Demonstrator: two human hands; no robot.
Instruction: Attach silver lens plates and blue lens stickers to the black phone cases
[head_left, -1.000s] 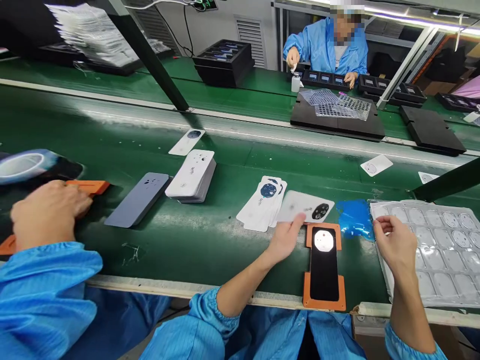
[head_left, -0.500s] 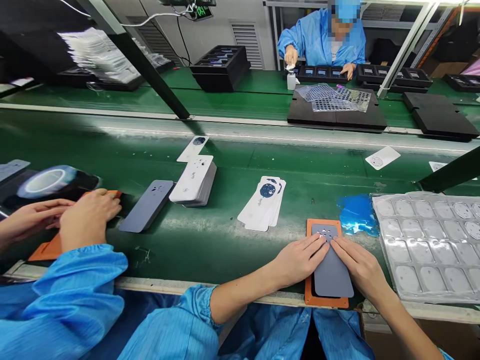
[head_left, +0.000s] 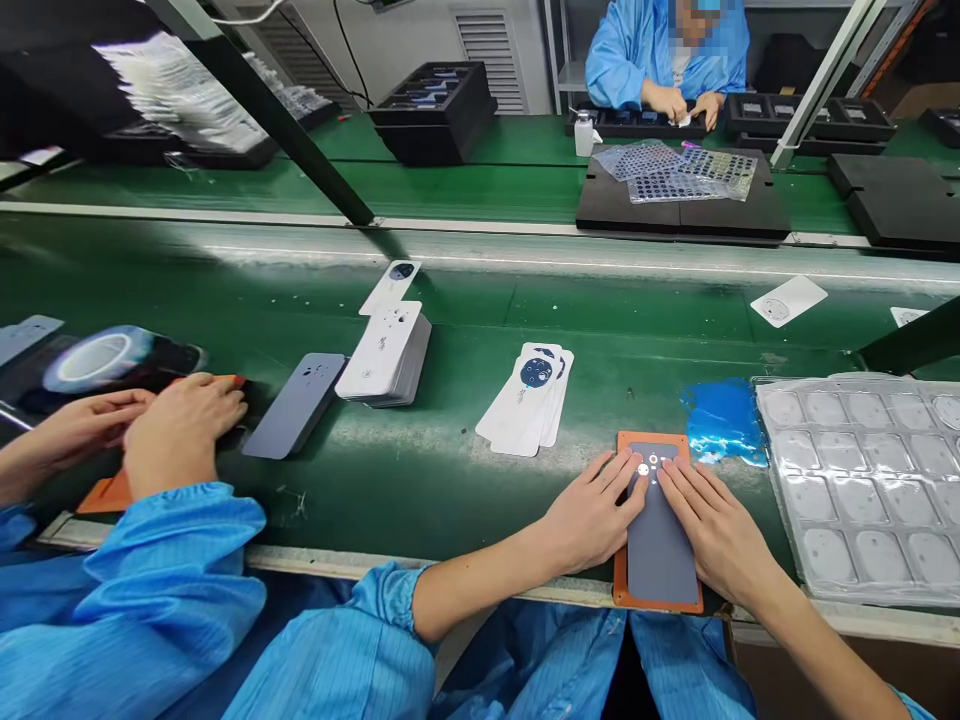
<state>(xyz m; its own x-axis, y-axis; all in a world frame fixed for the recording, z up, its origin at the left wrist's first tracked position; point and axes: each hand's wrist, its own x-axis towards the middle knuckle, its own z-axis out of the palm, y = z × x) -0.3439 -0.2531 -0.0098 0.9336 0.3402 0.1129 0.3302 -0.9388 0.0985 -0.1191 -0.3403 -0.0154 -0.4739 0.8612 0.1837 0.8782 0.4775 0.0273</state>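
Observation:
A grey phone back panel (head_left: 660,550) with camera holes at its upper end lies inside an orange frame (head_left: 621,580) at the front edge of the bench. My left hand (head_left: 596,510) rests its fingers on the panel's upper left side, near the holes. My right hand (head_left: 712,515) lies along the right side, its fingers stretched out flat over the panel's upper part. Both hands press from above, with the fingertips almost meeting around the holes. Parts of the panel and frame are hidden beneath the fingers.
Right of the frame are blue film (head_left: 724,422) and a clear blister tray (head_left: 862,490). White cards (head_left: 525,410), a card stack (head_left: 382,355) and grey panels (head_left: 296,405) lie leftward. A neighbour's hands (head_left: 176,425) work at far left; another person (head_left: 667,60) sits opposite.
The grey panel, slightly askew before, now sits straighter within the orange frame. My fingers have spread flatter over its upper part. The person opposite has moved a hand from the bottle to the tray.

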